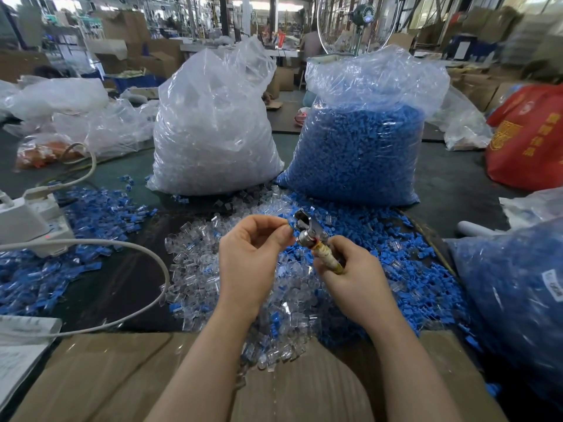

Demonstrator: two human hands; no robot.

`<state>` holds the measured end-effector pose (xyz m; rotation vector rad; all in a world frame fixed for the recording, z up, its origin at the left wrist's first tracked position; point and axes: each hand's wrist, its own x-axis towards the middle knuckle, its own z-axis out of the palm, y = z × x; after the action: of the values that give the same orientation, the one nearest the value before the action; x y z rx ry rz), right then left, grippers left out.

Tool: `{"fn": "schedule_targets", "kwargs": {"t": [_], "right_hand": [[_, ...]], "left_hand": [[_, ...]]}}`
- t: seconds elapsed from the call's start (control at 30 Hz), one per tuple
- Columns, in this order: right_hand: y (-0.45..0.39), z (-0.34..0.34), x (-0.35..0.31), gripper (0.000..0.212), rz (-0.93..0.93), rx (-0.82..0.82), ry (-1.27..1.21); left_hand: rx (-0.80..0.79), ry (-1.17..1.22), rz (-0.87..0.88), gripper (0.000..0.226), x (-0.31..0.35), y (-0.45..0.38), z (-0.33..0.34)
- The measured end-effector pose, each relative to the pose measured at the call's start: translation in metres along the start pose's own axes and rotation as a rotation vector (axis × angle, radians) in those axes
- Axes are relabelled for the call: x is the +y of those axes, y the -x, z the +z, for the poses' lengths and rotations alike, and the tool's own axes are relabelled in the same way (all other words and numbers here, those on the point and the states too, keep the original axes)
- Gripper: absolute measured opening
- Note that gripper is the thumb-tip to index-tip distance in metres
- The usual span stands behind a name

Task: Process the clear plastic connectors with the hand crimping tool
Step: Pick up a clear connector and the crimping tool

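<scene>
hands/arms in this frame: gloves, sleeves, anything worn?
Nothing worn that shows. The left hand and the right hand are both bare: no gloves, no rings visible. Both forearms are uncovered up to the bottom edge of the frame, with no sleeve, cuff, watch or band in view. Fingernails look short and unpainted where they show.

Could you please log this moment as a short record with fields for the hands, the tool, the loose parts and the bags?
left hand: pinches something small at the tool's head; the piece itself is too small to tell
right hand: grips the tool's handle
tool: held above the table, metal head toward the left hand
clear connectors: loose pile under the hands
blue parts: scattered to the right and left
clear bag: upright, back left
blue bag: upright, back right
</scene>
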<state>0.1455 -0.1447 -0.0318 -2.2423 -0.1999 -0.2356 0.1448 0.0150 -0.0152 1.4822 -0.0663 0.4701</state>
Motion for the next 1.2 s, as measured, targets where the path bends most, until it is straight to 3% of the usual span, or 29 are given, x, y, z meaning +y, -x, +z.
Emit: {"fn": "schedule_targets", "kwargs": {"t": [0.23,0.37,0.87,1.03,1.13,1.2], "right_hand": [[0.001,-0.001,-0.003,0.019,-0.009,-0.026,0.027],[0.002,-0.001,-0.004,0.008,0.002,-0.050,0.037],[0.005,0.000,-0.012,0.014,-0.017,0.022,0.138],[0.004,0.003,-0.010,0.014,-0.015,0.025,0.161],[0.004,0.004,-0.008,0.010,-0.012,0.090,0.181],[0.003,0.003,-0.004,0.011,0.001,0.148,0.197]], "left_hand": [[-0.024,0.019,-0.001,0.015,0.000,0.001,-0.001],[-0.033,0.029,0.007,0.014,0.000,0.000,-0.002],[-0.028,0.042,0.003,0.014,0.005,0.000,-0.001],[-0.024,0.070,-0.077,0.009,0.008,-0.001,-0.002],[0.074,0.116,-0.152,0.009,0.009,-0.009,-0.015],[0.262,0.194,-0.228,0.008,0.009,-0.018,-0.033]]}}
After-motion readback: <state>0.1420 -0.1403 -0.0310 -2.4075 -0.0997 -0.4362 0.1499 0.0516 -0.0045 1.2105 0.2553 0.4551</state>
